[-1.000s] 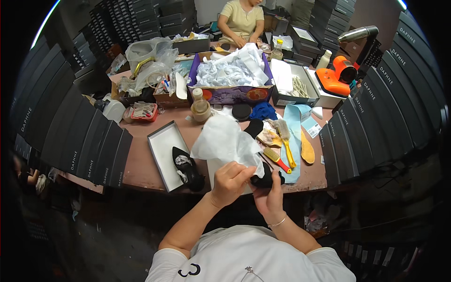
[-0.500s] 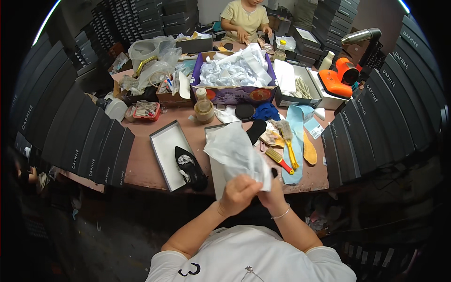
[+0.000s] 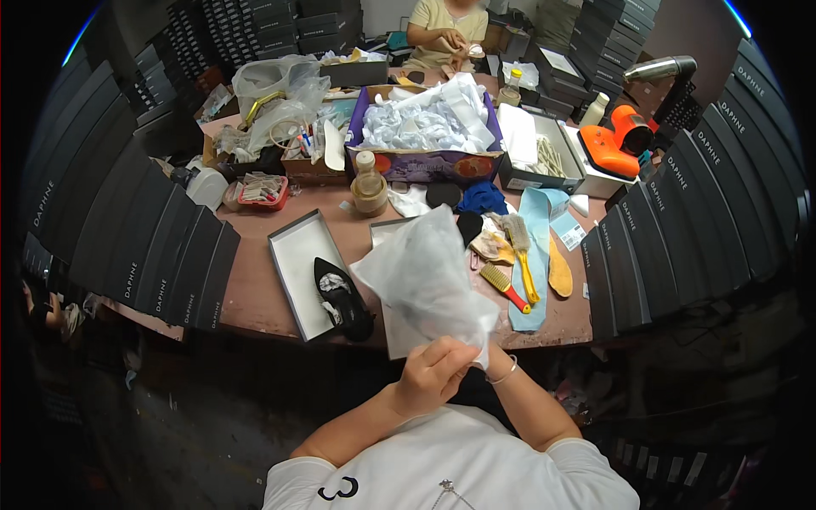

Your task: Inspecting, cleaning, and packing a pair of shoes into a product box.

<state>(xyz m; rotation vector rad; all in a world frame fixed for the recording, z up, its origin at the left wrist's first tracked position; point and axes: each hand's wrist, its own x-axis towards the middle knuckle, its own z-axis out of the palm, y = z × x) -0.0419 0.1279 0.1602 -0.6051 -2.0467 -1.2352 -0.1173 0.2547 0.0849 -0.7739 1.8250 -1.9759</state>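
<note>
My left hand grips the lower end of a large sheet of white tissue paper, which stands up over the table's near edge. My right hand, with a bracelet at the wrist, is mostly hidden behind the left hand and the paper and closes on the same bunched end. What the paper wraps is hidden. Just left of it, an open white shoebox holds one black pointed shoe. A second white box half lies under the paper.
Yellow and red brushes, tan insoles and a light blue sheet lie to the right. Behind are a purple box of tissue paper, a bottle on a tape roll and an orange device. Black shoeboxes line both sides. Another person works at the far end.
The black shoe seen in my hands a second ago is now out of sight. The tissue paper has shifted right and towards me, and both hands have closed together on its lower end.
</note>
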